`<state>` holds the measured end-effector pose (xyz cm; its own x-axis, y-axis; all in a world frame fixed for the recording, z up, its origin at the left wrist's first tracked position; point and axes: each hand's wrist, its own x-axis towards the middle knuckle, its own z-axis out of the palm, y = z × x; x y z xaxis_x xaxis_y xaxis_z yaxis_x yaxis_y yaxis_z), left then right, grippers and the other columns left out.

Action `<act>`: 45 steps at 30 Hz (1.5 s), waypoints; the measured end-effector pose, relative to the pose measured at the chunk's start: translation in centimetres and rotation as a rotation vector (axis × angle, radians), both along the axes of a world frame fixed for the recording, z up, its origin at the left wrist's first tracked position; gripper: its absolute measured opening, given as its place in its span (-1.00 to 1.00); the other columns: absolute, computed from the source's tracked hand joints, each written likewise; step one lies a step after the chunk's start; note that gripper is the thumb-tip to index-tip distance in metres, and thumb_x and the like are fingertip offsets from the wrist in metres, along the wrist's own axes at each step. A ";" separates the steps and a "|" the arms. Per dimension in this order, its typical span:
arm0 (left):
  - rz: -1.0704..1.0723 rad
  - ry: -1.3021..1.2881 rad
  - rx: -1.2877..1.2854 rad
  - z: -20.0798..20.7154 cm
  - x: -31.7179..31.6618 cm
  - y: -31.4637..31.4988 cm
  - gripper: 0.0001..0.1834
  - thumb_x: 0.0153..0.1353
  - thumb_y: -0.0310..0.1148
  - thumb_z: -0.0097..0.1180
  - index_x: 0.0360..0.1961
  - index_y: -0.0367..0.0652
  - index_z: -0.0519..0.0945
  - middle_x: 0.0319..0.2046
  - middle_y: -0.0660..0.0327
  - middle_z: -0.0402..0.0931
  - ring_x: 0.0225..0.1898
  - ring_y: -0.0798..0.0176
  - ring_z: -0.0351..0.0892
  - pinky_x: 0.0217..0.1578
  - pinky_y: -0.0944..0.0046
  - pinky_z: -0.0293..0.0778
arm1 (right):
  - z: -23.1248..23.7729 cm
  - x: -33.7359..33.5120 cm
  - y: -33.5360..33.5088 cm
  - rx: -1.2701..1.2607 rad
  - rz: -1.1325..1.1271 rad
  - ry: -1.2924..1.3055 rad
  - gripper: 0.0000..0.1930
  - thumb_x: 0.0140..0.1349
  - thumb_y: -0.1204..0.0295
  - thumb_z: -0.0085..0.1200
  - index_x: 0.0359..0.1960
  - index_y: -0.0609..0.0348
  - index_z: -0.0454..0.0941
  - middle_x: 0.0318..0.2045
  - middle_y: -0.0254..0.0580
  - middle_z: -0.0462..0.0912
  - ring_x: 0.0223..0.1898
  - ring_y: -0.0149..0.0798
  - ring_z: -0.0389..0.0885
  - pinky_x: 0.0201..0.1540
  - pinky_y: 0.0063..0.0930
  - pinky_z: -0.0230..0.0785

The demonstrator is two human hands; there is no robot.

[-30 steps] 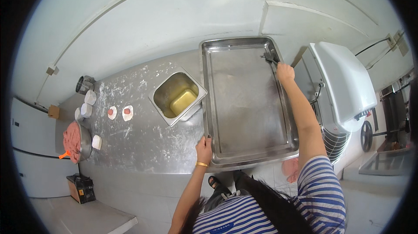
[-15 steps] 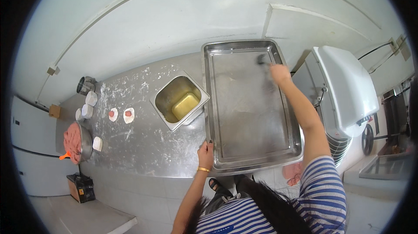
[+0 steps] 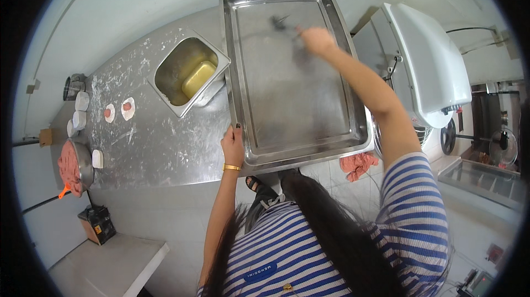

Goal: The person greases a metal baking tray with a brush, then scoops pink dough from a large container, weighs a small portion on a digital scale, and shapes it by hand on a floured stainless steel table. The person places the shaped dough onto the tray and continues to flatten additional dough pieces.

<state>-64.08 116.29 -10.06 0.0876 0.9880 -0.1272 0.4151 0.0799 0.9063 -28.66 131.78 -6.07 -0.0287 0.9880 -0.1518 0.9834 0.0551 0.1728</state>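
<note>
A large metal baking tray (image 3: 298,103) with a raised rim lies in front of me, its surface streaked with a wet-looking sheen. My left hand (image 3: 232,146) is closed on the tray's near left edge. Over the tray's far part, my right hand (image 3: 318,41) grips a brush (image 3: 280,22) whose dark head is blurred by motion. Left of the tray stands a tilted square metal container (image 3: 165,79) with yellow liquid (image 3: 197,80) in its bottom.
On the floury metal table (image 3: 149,153) lie two dough rounds (image 3: 128,107) topped with pink filling, and several white dough pieces (image 3: 80,119). A bowl of pink filling (image 3: 70,167) with an orange-handled tool sits far left. A white machine (image 3: 428,65) stands right; a pink cloth (image 3: 359,165) lies below the tray.
My right hand has swept the brush leftward across the far part of the tray. My left hand stays on the tray's edge. The whole view has shifted as my head moved.
</note>
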 end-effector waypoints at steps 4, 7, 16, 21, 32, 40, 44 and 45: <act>0.039 -0.009 0.035 -1.7 -1.3 -0.2 -0.77 0.26 -0.31 -0.08 -0.41 -0.28 0.43 -0.69 0.09 0.27 -0.62 0.33 0.15 -0.57 0.28 0.20 | 3.1 -6.8 -5.5 -0.279 0.586 -0.019 -0.45 0.18 0.39 -0.12 0.25 -0.18 0.15 -0.35 -0.13 0.59 -0.36 -0.06 0.62 -0.29 -0.21 0.49; 0.032 -0.016 0.063 -1.8 -0.9 -0.1 -0.80 0.24 -0.33 -0.08 -0.41 -0.27 0.44 -0.68 0.07 0.29 -0.62 0.32 0.19 -0.56 0.27 0.22 | 1.8 -0.4 -1.9 -0.116 0.310 0.021 -0.54 0.24 0.35 -0.19 0.22 -0.20 0.21 -0.39 -0.11 0.61 -0.40 -0.06 0.62 -0.36 -0.20 0.49; 0.029 -0.040 0.025 -1.3 -0.6 -0.3 -0.76 0.26 -0.32 -0.09 -0.44 -0.28 0.43 -0.73 0.19 0.21 -0.62 0.43 0.14 -0.60 0.32 0.18 | 2.5 -6.4 -0.8 -0.173 0.439 0.027 -0.53 0.18 0.43 -0.14 0.18 -0.15 0.30 -0.44 -0.13 0.62 -0.38 -0.09 0.63 -0.33 -0.20 0.51; 0.013 -0.004 0.035 0.1 -0.2 -0.1 -0.73 0.28 -0.28 -0.10 -0.46 -0.27 0.42 -0.75 0.16 0.22 -0.66 0.37 0.14 -0.61 0.28 0.19 | 2.6 0.4 5.0 -0.006 0.133 0.031 -0.64 0.18 0.39 -0.09 0.05 -0.02 0.41 -0.45 -0.17 0.63 -0.38 -0.09 0.64 -0.33 -0.23 0.51; 0.024 0.007 0.045 -0.1 -0.6 -0.4 -0.76 0.26 -0.30 -0.08 -0.41 -0.28 0.43 -0.76 0.11 0.23 -0.70 0.30 0.17 -0.63 0.24 0.20 | 3.2 -2.8 8.3 0.082 0.168 0.052 -0.76 0.14 0.46 -0.12 -0.18 0.09 0.54 -0.39 -0.11 0.64 -0.31 -0.08 0.64 -0.32 -0.21 0.49; -0.003 0.043 0.048 -0.4 -0.5 0.0 -0.79 0.25 -0.33 -0.10 -0.39 -0.28 0.43 -0.72 0.00 0.31 -0.70 0.15 0.25 -0.62 0.18 0.22 | 0.0 -10.4 11.4 0.206 0.172 0.092 -0.79 0.17 0.43 -0.15 -0.23 0.18 0.50 -0.44 -0.08 0.62 -0.38 -0.08 0.64 -0.39 -0.24 0.49; -0.001 0.026 0.032 -0.3 0.0 -0.1 -0.79 0.23 -0.35 -0.10 -0.42 -0.30 0.41 -0.69 -0.05 0.34 -0.68 0.04 0.27 -0.60 0.14 0.23 | -0.6 -11.9 4.8 0.227 0.370 0.007 -0.76 0.14 0.40 -0.08 -0.20 0.22 0.49 -0.54 -0.19 0.59 -0.51 -0.20 0.61 -0.52 -0.31 0.43; 0.013 0.015 0.008 -0.3 -0.2 -0.1 -0.79 0.23 -0.36 -0.10 -0.43 -0.31 0.41 -0.68 -0.07 0.35 -0.67 0.00 0.28 -0.59 0.12 0.24 | -0.1 -12.7 1.4 0.263 0.443 0.004 -0.74 0.13 0.39 -0.07 -0.18 0.24 0.48 -0.57 -0.23 0.58 -0.55 -0.23 0.60 -0.55 -0.33 0.41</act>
